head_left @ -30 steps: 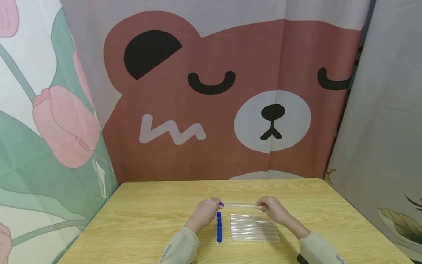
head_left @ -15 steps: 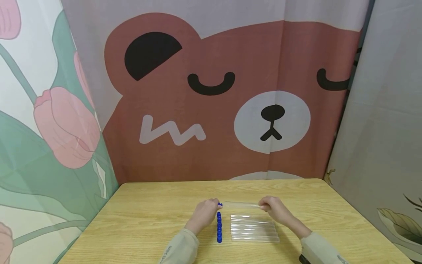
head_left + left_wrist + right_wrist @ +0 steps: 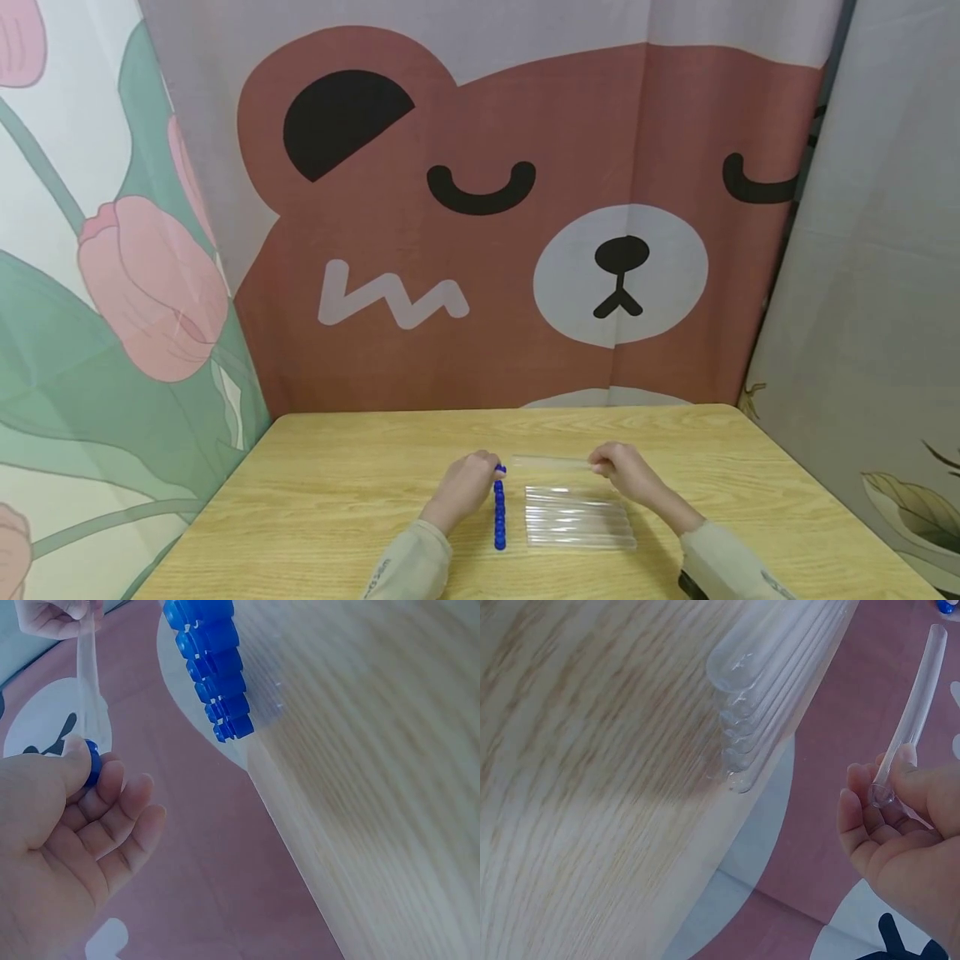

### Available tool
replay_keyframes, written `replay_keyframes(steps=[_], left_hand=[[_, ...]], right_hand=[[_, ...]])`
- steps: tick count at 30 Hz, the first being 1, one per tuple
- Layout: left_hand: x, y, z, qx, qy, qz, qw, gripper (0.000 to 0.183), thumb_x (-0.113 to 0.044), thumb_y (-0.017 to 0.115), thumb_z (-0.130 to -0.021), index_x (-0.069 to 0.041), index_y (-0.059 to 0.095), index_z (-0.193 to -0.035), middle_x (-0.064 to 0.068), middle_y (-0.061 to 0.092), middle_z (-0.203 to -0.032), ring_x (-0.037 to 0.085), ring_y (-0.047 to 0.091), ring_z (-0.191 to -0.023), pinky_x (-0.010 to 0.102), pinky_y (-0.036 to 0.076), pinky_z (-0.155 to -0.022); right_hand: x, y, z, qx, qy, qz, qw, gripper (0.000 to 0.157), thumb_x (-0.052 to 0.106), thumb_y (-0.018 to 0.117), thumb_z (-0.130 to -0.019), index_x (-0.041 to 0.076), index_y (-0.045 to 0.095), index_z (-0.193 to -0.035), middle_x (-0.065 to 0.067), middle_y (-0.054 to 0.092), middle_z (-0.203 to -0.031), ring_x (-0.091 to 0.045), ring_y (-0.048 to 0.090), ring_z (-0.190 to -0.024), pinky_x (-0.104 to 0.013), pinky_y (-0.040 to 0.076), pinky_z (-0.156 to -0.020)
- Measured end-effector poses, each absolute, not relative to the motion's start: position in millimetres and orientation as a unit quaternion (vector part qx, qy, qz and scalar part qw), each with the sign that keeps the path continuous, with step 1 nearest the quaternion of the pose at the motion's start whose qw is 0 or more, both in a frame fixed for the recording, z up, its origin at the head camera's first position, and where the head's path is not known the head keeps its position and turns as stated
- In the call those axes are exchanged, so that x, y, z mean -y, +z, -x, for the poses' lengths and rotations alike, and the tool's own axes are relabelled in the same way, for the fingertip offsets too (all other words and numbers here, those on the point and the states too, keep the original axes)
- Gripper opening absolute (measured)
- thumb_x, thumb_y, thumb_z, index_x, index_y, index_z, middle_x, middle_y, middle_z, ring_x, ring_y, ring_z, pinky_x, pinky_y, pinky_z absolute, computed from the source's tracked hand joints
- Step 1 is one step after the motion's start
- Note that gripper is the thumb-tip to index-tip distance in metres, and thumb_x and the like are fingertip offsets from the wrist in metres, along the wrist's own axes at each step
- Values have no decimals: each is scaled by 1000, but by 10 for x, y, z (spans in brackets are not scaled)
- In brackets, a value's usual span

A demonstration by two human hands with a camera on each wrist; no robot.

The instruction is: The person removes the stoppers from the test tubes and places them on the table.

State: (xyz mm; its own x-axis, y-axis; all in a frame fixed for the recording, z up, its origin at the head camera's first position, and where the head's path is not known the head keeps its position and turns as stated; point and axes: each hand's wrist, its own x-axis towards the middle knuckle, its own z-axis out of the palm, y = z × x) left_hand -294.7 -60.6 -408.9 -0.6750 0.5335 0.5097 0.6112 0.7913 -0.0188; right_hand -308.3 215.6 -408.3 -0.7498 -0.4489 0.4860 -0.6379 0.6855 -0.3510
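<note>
My left hand (image 3: pixel 463 487) pinches a blue cap (image 3: pixel 94 763) between thumb and fingers. Opposite it, my right hand (image 3: pixel 626 477) holds a clear test tube (image 3: pixel 921 694) near its rounded bottom, the tube lying almost level above the table. Its open end points toward the cap, with a small gap between the two in the head view. Just below the left hand, several blue caps (image 3: pixel 499 521) stand in a straight row on the table. Beside them lie several clear tubes (image 3: pixel 579 518), side by side, rounded ends toward the right.
The light wood table (image 3: pixel 337 517) has its far edge against a hanging cloth (image 3: pixel 375 350) printed with a bear. A flower-printed cloth (image 3: pixel 150 283) hangs at the left and a pale one (image 3: pixel 862 275) at the right.
The held tube has shifted slightly right and up with my right hand, and a gap has opened between it and the blue cap. My left hand has hardly moved.
</note>
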Motion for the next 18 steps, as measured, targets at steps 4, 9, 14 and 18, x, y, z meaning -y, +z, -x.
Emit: replay_keyframes(steps=[4,9,14,18], left_hand=[[616,-4099,2951,911,-73,314,257,17,-19,60,-85,-9,57,-72,-4,48,-63,7,47,-57,19,41,-50],[619,-4110,2958,912,-71,316,250,15,-19,61,-85,-7,60,-76,-3,49,-65,7,48,-58,18,41,-50],[619,-4118,2955,918,-79,317,227,13,-20,61,-85,-7,62,-81,-4,52,-69,5,49,-60,17,42,-53],[615,-4117,2958,920,-87,316,215,12,-20,61,-85,-8,63,-84,-4,55,-71,5,50,-62,17,43,-55]], right_hand=[[-2164,-4104,3105,905,251,-292,182,9,-7,64,-75,-7,64,-84,-14,62,-82,-29,59,-75,-33,49,-62],[-2177,-4135,3149,913,241,-273,183,8,-8,64,-74,-7,64,-82,-13,62,-80,-30,59,-75,-34,50,-63],[-2202,-4181,3209,920,236,-257,180,7,-11,64,-73,-6,64,-78,-12,62,-78,-29,60,-74,-33,49,-62],[-2225,-4218,3241,920,230,-257,185,7,-11,64,-72,-6,64,-77,-11,62,-76,-27,59,-72,-32,49,-61]])
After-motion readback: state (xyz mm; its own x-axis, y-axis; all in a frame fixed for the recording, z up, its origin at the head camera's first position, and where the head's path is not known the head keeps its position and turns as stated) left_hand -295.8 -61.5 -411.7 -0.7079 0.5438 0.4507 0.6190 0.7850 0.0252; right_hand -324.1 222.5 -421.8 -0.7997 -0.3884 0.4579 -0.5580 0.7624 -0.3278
